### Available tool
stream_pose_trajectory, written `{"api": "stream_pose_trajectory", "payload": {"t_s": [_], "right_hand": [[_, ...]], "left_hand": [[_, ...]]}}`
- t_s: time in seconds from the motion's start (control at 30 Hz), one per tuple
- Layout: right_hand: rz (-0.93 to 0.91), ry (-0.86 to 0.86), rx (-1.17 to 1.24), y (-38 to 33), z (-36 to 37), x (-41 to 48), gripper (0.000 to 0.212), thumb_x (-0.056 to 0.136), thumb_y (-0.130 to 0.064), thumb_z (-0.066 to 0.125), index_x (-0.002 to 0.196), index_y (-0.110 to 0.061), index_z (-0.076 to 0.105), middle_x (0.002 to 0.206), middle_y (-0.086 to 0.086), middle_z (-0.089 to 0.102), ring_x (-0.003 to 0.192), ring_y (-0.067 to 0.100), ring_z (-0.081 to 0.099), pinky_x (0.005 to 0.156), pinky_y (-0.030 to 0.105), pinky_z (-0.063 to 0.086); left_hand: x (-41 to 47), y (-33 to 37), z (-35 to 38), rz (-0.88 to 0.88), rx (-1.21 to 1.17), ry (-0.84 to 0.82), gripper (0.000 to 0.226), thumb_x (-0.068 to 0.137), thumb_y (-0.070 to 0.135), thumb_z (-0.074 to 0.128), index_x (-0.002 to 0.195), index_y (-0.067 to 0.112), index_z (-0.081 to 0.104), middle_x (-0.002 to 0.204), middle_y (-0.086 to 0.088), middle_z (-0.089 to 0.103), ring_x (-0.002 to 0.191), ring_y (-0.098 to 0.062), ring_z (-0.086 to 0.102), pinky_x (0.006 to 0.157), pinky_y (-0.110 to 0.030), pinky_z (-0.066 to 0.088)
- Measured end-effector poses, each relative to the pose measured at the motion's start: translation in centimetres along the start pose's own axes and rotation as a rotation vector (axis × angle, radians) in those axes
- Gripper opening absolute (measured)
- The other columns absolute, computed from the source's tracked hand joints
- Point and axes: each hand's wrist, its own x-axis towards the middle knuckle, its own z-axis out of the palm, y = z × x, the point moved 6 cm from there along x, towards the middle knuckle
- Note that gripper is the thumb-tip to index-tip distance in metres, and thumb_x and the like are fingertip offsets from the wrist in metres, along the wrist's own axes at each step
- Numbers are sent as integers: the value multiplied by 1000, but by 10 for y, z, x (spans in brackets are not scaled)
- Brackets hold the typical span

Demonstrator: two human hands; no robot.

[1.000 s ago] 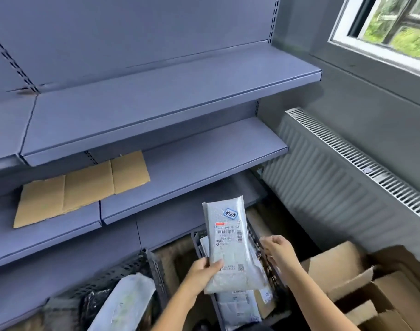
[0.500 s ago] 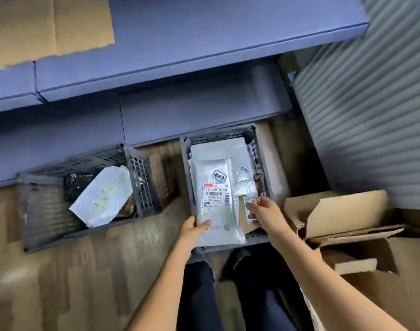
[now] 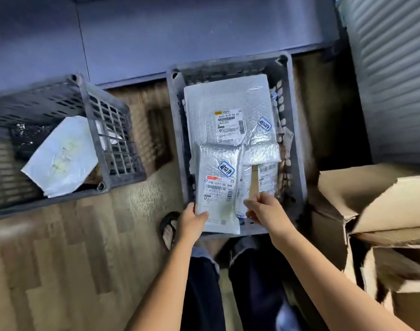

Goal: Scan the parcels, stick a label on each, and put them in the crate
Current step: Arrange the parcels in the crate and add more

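A white bubble-mailer parcel (image 3: 217,187) with a barcode label and a blue sticker lies over the near end of the grey crate (image 3: 297,149). My left hand (image 3: 192,222) grips its lower left corner, thumb on top. My right hand (image 3: 263,207) hovers just right of it with fingers curled, holding nothing that I can see. Under it lie a large white mailer (image 3: 228,108) and other labelled parcels (image 3: 267,175).
A second grey crate (image 3: 104,130) at left holds a white parcel (image 3: 61,156) and dark items. Open cardboard boxes (image 3: 371,206) stand at right. A blue shelf (image 3: 180,32) runs behind, a radiator (image 3: 392,68) at far right. My legs and a sandalled foot (image 3: 168,228) are below.
My view has tilted down from the shelves to the floor. The parcel went from held up in the air down into the crate. My right hand stayed beside it.
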Motion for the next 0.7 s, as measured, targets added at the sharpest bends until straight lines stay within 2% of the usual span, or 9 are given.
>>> {"api": "stream_pose_trajectory", "payload": {"t_s": [0.13, 0.2, 0.27, 0.3, 0.37, 0.43, 0.47, 0.63, 0.7], "right_hand": [[7, 1, -34, 5, 0, 5, 30, 88, -4, 59, 67, -17, 41, 64, 4, 46, 59, 15, 46, 56, 19, 41], [19, 0, -18, 3, 1, -1, 30, 88, -3, 58, 68, -17, 40, 63, 3, 45, 56, 14, 46, 51, 16, 40], [20, -18, -7, -1, 3, -5, 30, 88, -4, 58, 69, -17, 39, 63, 2, 44, 56, 13, 46, 55, 17, 41], [20, -25, -12, -3, 3, -6, 29, 88, -5, 58, 70, -17, 40, 64, 1, 45, 57, 13, 48, 59, 21, 42], [16, -32, -13, -9, 3, -7, 28, 88, -7, 59, 70, -17, 40, 66, 0, 47, 60, 11, 52, 64, 26, 41], [10, -33, -18, -12, 2, -4, 28, 89, -8, 59, 70, -17, 40, 66, -1, 47, 62, 11, 54, 63, 26, 40], [7, -33, -18, -12, 2, -2, 28, 89, -9, 59, 70, -17, 40, 67, -1, 47, 62, 10, 55, 64, 27, 40], [8, -28, -6, -6, 0, 5, 23, 88, -8, 59, 72, -14, 43, 68, 2, 49, 61, 10, 55, 68, 29, 43], [12, -28, -4, -3, 0, 5, 25, 89, -6, 58, 72, -14, 42, 69, 4, 48, 61, 12, 53, 61, 19, 43]], "left_hand": [[-14, 9, 5, 52, 163, 238, 44, 85, 15, 61, 127, 11, 50, 118, -13, 62, 106, -33, 58, 94, -43, 44], [-29, 15, 8, 139, 347, 412, 51, 79, 13, 67, 126, 8, 49, 122, -18, 55, 110, -38, 51, 97, -54, 39], [-41, 22, 12, 195, 387, 477, 50, 74, 13, 71, 120, 7, 52, 119, -19, 50, 107, -42, 48, 94, -58, 39], [-45, 25, 16, 206, 343, 437, 49, 75, 12, 70, 120, 8, 52, 122, -18, 48, 108, -41, 47, 95, -55, 40], [-48, 28, 33, 215, 271, 257, 52, 83, 11, 62, 133, 11, 45, 139, -13, 35, 124, -34, 41, 99, -41, 38], [-42, 30, 53, 234, 302, 45, 63, 90, 12, 54, 147, 15, 26, 155, -10, 10, 140, -26, 25, 105, -32, 33], [-37, 31, 58, 235, 324, -2, 66, 92, 13, 51, 149, 15, 19, 158, -9, 0, 143, -24, 19, 107, -30, 31], [-14, 48, 62, 174, 351, -38, 70, 96, 17, 47, 149, 2, 4, 157, -14, -14, 144, -30, 13, 108, -31, 26], [-5, 49, 61, 99, 408, -117, 71, 97, 19, 44, 149, 3, -1, 156, -14, -18, 144, -32, 14, 109, -35, 26]]}}
